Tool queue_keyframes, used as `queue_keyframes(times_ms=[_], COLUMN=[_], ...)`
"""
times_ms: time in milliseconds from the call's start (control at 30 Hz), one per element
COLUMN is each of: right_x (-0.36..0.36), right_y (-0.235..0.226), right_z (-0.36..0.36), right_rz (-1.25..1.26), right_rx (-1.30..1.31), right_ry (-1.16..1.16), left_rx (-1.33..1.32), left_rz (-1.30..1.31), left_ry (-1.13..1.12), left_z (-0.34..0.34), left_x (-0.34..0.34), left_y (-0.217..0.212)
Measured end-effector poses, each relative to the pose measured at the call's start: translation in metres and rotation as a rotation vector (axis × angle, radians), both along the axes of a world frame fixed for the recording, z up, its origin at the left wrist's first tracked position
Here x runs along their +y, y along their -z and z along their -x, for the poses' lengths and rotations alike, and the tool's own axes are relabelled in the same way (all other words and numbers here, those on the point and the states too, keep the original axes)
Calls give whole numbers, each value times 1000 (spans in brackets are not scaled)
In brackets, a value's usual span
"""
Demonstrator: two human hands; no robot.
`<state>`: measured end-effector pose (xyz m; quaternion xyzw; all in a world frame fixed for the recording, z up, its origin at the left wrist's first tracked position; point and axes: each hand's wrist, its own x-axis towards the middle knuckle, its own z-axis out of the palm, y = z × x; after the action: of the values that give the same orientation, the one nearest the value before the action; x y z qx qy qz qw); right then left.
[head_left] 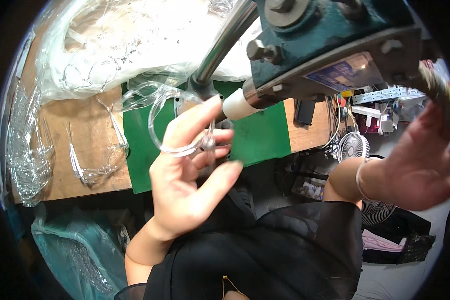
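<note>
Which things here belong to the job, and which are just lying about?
Likely the job:
clear looped piece in the left hand
teal press
green mat below it
clear pieces piled on the wooden table

Apparently lying about:
dark phone
white fan
pink cloth

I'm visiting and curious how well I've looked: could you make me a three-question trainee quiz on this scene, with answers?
1. Which holds the clear looped piece? A: the left hand. B: the right hand.
2. True or false: a flat black object lies on the wooden table, right of the green mat.
3. Fill in: the bolted teal machine has a ____ sleeve at its lower left.

Key: 1 A; 2 true; 3 white.
</note>
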<state>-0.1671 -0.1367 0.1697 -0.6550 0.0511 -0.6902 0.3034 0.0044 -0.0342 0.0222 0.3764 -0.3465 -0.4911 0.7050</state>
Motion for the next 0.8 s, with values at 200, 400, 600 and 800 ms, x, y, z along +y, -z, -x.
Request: queue_keyframes(times_ms=[200, 400, 600, 800], right_x=[-24, -46, -50, -30], right_y=[203, 272, 288, 225], right_z=[36, 45, 47, 37], right_rz=[-492, -664, -493, -876], right_rx=[990, 1113, 1094, 863], right_ry=[360, 430, 484, 183], left_rx=[199, 306, 315, 381], left_rz=[44, -146, -64, -66], left_ry=[5, -36, 91, 128], left_z=[-16, -5, -19, -27], left_x=[11, 13, 13, 16], left_y=[13, 3, 12, 20])
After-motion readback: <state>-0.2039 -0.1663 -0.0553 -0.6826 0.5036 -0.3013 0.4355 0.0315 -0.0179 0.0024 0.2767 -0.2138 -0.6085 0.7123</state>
